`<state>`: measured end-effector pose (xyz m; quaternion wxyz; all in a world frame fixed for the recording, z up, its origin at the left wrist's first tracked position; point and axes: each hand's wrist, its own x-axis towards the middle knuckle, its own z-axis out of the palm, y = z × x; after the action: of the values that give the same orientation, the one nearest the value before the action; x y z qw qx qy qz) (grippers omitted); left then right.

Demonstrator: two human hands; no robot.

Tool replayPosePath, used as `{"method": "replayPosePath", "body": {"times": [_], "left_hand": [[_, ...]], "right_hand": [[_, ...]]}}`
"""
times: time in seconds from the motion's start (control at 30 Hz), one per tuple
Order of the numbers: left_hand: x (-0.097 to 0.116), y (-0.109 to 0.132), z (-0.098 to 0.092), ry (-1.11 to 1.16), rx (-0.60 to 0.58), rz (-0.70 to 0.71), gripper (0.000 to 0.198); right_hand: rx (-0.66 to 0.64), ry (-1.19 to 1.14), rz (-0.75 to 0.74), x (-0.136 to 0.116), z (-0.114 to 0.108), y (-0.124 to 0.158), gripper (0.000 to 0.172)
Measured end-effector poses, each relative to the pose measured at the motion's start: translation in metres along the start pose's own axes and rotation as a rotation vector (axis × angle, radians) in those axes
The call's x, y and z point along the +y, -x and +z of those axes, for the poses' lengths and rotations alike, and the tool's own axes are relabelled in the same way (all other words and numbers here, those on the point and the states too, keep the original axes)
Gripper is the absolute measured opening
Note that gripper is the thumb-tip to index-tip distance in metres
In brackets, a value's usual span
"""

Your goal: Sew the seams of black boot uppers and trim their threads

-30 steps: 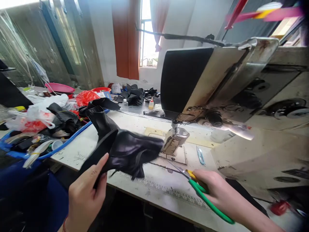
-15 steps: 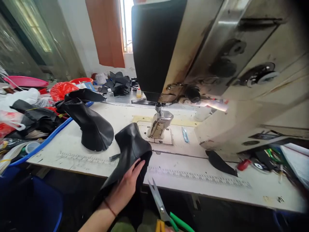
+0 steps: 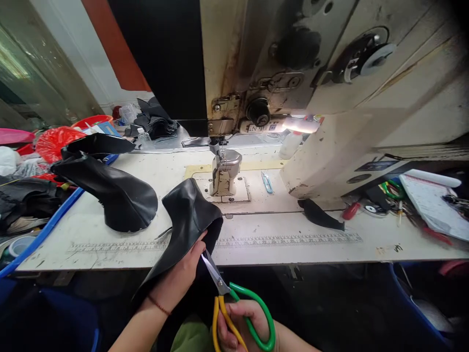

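My left hand [image 3: 186, 266] grips a black leather boot upper [image 3: 186, 210] from its underside, holding it over the front edge of the sewing table [image 3: 267, 249]. In my right hand [image 3: 242, 322] is a pair of scissors [image 3: 220, 288] with one green and one yellow handle. The scissor blades point up and left, their tips close to my left fingers and the upper's lower edge; whether they touch it I cannot tell. A second black boot upper [image 3: 124, 195] lies on the table to the left.
A post-bed sewing machine [image 3: 227, 171] stands behind the upper. Light blue thread snips [image 3: 266, 182], a black leather piece [image 3: 322, 215] and a red-handled tool [image 3: 351, 210] lie to the right. Bags and scraps crowd the left, past a blue edge [image 3: 47, 230].
My right hand has come up into view, bringing the scissors up and left toward the upper. My left hand still holds the upper. The camera view has shifted to the right.
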<state>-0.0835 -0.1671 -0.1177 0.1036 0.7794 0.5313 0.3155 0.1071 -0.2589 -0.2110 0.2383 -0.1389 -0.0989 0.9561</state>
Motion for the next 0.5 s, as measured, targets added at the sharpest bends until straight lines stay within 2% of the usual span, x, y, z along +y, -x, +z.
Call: {"method": "replayPosePath", "body": {"times": [0.07, 0.13, 0.27, 0.4, 0.5], "left_hand": [[-0.001, 0.005, 0.006, -0.101, -0.130, 0.085, 0.025], [-0.004, 0.011, 0.014, -0.225, -0.151, 0.121, 0.029], [-0.007, 0.020, 0.024, -0.255, 0.021, 0.121, 0.022], [-0.002, 0.022, 0.025, -0.226, 0.066, 0.085, 0.017], [0.004, 0.022, 0.027, -0.207, 0.141, 0.065, 0.016]], "right_hand": [[0.004, -0.021, 0.000, -0.002, 0.001, -0.004, 0.039], [0.001, -0.032, -0.007, -0.005, 0.003, -0.008, 0.033], [-0.013, -0.049, -0.011, -0.013, 0.010, -0.012, 0.028], [-0.014, -0.107, -0.003, -0.018, 0.019, -0.021, 0.029], [-0.014, -0.173, -0.009, -0.017, 0.025, -0.026, 0.025]]}}
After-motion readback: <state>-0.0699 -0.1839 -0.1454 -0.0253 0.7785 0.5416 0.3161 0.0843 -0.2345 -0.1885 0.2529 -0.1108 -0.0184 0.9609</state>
